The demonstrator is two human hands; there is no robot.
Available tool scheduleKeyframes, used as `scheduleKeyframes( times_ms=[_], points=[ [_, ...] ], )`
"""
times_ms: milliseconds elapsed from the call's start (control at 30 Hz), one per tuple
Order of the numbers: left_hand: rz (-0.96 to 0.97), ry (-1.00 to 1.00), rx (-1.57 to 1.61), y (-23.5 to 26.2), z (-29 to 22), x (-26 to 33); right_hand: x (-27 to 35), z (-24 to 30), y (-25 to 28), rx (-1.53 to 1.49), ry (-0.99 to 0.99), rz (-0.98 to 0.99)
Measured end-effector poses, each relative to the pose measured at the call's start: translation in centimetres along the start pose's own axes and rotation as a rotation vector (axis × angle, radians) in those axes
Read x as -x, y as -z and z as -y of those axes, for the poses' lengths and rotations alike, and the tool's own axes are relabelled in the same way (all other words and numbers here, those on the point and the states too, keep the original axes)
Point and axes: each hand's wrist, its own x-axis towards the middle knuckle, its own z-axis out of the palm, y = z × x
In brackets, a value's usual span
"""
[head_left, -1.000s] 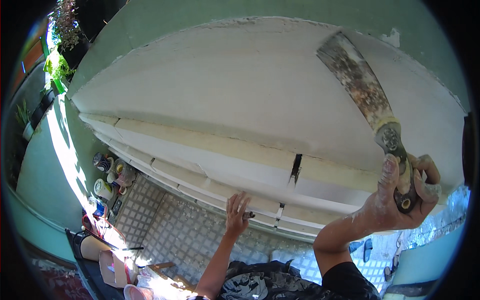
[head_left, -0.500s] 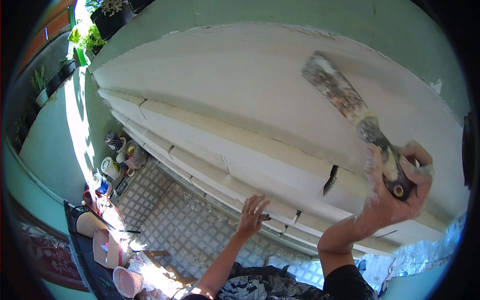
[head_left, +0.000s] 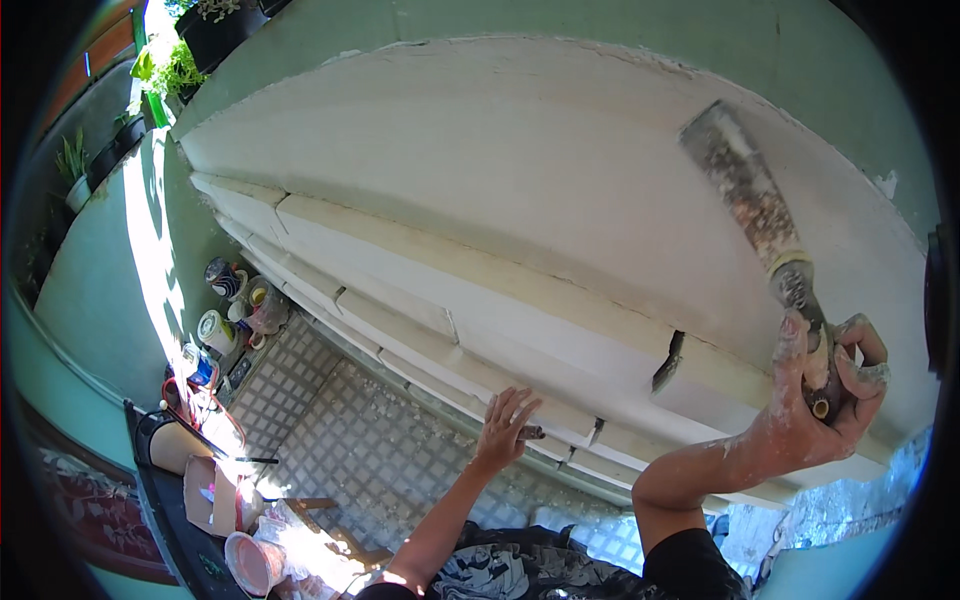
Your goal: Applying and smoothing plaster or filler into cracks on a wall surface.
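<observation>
My right hand (head_left: 832, 385) is closed around the handle of a putty knife (head_left: 748, 190) at the right. Its wide blade, crusted with white and brown filler, points up and left over the smooth whitish wall panel (head_left: 480, 130). Whether the blade edge touches the surface cannot be told. White filler smears my right fingers and wrist. Lower down, near the middle, my left hand (head_left: 505, 435) rests with fingers stretched and apart at a pale stepped ledge (head_left: 420, 335). A short dark shape (head_left: 531, 433) shows at its thumb side, too small to make out.
Green wall (head_left: 560, 20) borders the panel above. Dark gaps (head_left: 668, 362) break the ledges. Paint cans and tubs (head_left: 218, 330) stand on the tiled floor (head_left: 350, 440) at left. A cardboard box (head_left: 210, 500) and a pink bucket (head_left: 254, 563) are near the lower left.
My right hand has moved to the right with the putty knife, whose blade now stands more upright. My left hand has stayed at the ledge.
</observation>
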Motion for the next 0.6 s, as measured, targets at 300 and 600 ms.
scheduleKeyframes(
  times_ms=[300, 600],
  points=[
    [-0.014, 0.006, 0.002, -0.4, -0.2, -0.6, 0.5, -1.9, 4.3, -0.087, -0.038, 0.213],
    [-0.062, -0.014, -0.026, 0.6, -1.9, -1.1, 2.1, -5.1, 9.6, -0.120, -0.061, 0.239]
  ],
)
